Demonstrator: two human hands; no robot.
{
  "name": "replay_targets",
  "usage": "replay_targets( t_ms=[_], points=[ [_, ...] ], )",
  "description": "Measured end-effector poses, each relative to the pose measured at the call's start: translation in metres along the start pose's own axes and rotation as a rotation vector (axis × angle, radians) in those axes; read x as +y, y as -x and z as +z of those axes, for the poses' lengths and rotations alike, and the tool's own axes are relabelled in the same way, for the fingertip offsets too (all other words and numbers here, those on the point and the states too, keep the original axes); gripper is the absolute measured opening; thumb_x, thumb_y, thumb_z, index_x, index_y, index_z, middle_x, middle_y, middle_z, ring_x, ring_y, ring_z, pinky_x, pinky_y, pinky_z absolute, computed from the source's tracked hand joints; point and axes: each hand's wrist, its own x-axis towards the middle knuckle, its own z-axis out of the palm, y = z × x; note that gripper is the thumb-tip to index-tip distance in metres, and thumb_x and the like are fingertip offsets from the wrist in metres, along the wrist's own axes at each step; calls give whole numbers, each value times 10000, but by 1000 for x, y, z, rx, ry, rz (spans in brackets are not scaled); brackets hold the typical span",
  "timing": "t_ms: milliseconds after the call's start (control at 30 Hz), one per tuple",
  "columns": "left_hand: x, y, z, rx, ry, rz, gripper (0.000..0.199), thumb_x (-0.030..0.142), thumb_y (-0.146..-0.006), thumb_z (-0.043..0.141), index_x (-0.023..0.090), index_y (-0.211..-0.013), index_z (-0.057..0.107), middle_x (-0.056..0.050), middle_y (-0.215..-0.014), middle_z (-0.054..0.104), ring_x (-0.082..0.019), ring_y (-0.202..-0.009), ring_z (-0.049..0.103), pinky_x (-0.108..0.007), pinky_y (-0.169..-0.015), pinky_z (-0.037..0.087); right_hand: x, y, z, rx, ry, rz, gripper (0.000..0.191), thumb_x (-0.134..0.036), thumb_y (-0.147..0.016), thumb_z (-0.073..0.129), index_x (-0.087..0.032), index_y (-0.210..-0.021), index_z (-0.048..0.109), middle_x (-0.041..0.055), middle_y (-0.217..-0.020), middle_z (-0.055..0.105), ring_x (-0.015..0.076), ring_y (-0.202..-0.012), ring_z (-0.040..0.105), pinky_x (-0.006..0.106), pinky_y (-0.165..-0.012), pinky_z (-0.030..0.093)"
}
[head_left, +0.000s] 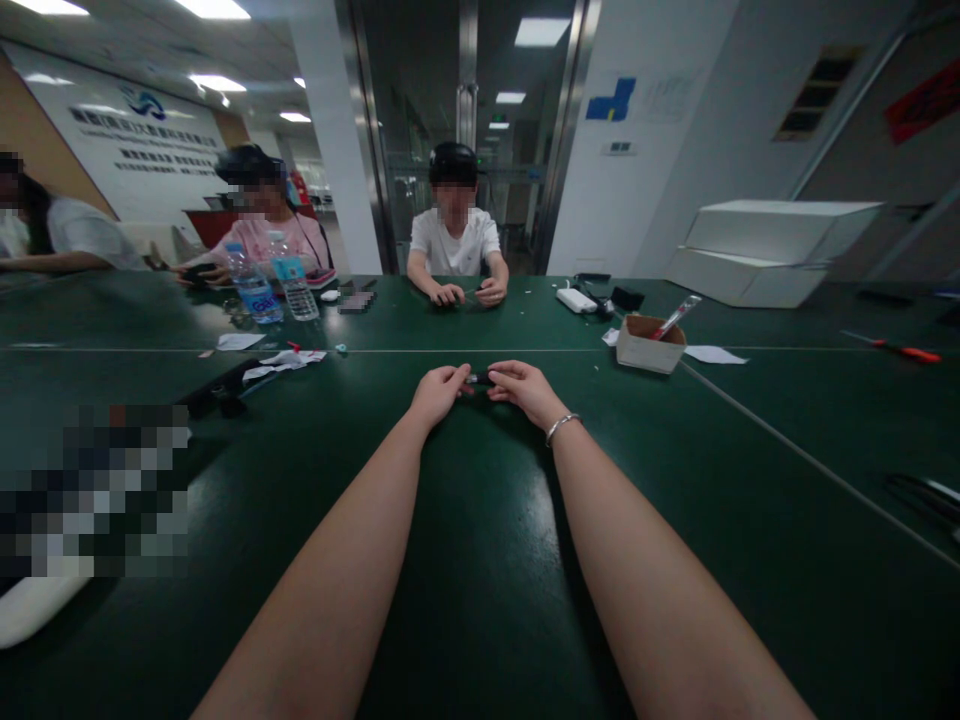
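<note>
Just above the green tabletop [480, 480], both my hands meet over a small black object with a shiny pale end [481, 378]. Its exact kind is too small to make out. My left hand [441, 394] pinches the pale end between thumb and fingers. At the dark end, my right hand [523, 390] closes thumb and fingertips on it. A silver bracelet [562, 428] circles my right wrist. My fingers cover part of the object.
Two water bottles [292, 278], paper scraps [285, 362] and a black item [221, 388] lie to the left. A small cardboard box [649, 346], a white adapter [576, 299] and a screwdriver [900, 349] are at right. A person [455, 235] sits opposite; others sit left.
</note>
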Motion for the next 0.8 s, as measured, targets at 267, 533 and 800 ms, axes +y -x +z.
replay_targets(
  t_ms=[267,533,800],
  points=[
    [6,3,1,3,91,-17,328,435,-719,709,149,-874,674,-80,-816,715,-175,-744,633,-306,-738,475,-1,1,0,-11,7,-11,170,-108,-756,749,-141,-889,648,8,-694,695,92,-551,671,177,-551,577],
    [6,3,-1,26,73,-22,309,461,-764,657,162,-840,678,-77,-811,720,-181,-740,631,-308,-725,472,-2,3,1,-10,-1,-7,161,-93,-763,737,-144,-887,648,4,-703,695,90,-551,676,179,-553,583],
    [7,4,0,32,112,14,343,436,-730,698,155,-924,670,-84,-866,720,-182,-787,638,-306,-741,480,-2,3,1,-10,-6,2,150,-63,-789,696,-140,-905,641,11,-697,700,100,-571,687,192,-578,592]
  ],
)
